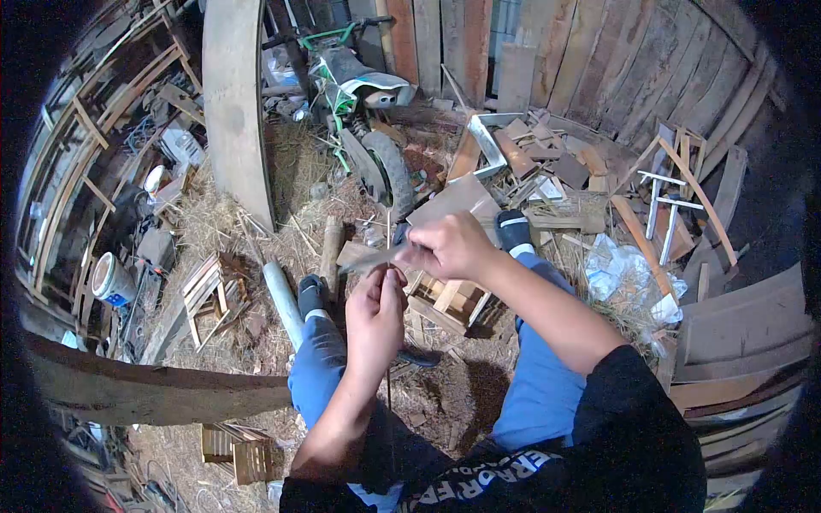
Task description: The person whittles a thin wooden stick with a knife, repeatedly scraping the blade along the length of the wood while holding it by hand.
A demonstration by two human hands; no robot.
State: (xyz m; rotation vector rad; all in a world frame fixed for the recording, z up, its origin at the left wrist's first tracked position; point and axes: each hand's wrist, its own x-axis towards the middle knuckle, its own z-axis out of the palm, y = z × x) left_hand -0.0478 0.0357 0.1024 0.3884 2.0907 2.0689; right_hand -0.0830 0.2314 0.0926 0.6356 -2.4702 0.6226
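Note:
My right hand is closed around a knife, whose grey blade points left and is blurred; its handle is hidden in my fingers. Just below the blade, my left hand pinches a thin dark stick that runs down towards my lap. The two hands almost meet in front of me. Under them on the ground stands a small slatted wooden crate, partly covered by my right forearm.
A green and white motorbike leans at the back beside a tall board. Scrap wood is heaped at the right. A white bucket and a slatted crate lie to the left. A plank juts in from the left.

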